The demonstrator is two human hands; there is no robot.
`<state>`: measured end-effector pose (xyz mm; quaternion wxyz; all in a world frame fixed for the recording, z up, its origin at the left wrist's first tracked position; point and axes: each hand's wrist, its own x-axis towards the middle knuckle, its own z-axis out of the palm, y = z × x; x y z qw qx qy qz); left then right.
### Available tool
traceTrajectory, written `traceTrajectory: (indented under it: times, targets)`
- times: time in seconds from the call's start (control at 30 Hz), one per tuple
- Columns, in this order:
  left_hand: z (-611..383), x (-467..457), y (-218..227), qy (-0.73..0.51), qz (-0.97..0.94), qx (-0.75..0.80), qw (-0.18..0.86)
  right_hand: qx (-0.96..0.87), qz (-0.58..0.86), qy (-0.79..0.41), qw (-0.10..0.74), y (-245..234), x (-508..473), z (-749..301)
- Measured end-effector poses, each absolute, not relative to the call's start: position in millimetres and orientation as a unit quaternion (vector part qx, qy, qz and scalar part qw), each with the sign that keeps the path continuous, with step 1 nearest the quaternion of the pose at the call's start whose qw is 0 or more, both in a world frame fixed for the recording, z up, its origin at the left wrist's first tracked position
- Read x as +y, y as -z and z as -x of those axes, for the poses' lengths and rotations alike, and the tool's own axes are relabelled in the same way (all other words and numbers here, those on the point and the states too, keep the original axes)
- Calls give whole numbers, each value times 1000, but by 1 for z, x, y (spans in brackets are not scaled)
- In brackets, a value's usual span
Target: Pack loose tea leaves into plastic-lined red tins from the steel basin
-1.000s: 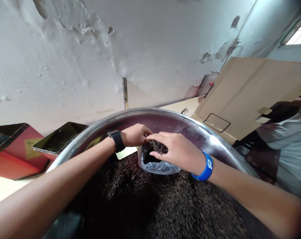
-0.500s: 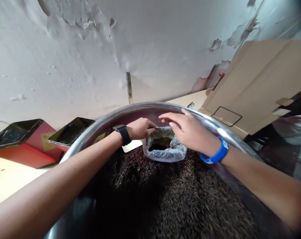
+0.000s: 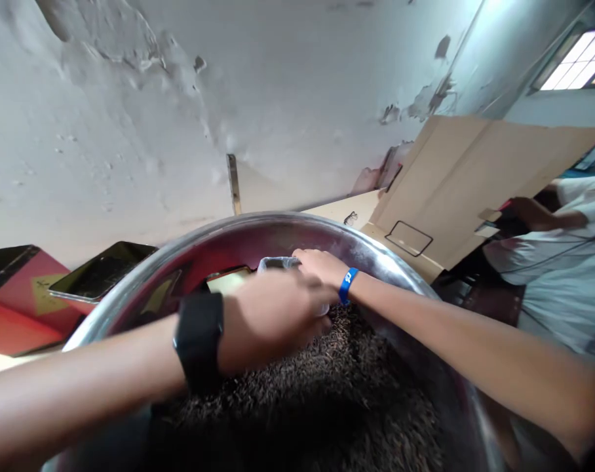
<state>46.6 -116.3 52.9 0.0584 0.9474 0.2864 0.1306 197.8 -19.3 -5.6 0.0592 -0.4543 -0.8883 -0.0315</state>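
Peeling white wall point(image 3: 287, 98); leaning cardboard sheet point(image 3: 474, 177); bright window point(image 3: 575, 65) upper right

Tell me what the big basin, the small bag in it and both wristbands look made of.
Basin: polished metal, likely stainless steel; its wall shows mirror-like reddish reflections. Bag: thin translucent plastic film, judging by its pale sheen; mostly hidden. Watch band on the left wrist: matte black, probably rubber or silicone, though blurred. Blue band on the right wrist: smooth, probably silicone.

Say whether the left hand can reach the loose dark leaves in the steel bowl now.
Probably yes. The left hand hangs close over the dark leaves inside the steel bowl, with nothing between them; the right hand is farther back at the plastic bag.
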Motion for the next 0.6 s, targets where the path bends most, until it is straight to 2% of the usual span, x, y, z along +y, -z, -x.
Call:
traceTrajectory:
  times: [0.13, 0.2, 0.27, 0.4, 0.6]
  targets:
    - [-74, -167, 23, -43, -988, 130, 68, -890, 450, -18, 65, 5, -3, -201]
    - [-77, -174, 57, -10, -989, 125, 78, -892, 443, -60, 75, 5, 4, -204]
    - [-75, -172, 74, -4, -989, 120, 89, -895, 428, -87, 88, 5, 9, -207]
    - [-73, -161, 65, -29, -987, 135, 82, -906, 393, -113, 107, 4, 10, -212]
    - [-79, -152, 39, 77, -980, 155, 103, -913, 345, -168, 138, 0, 3, -212]
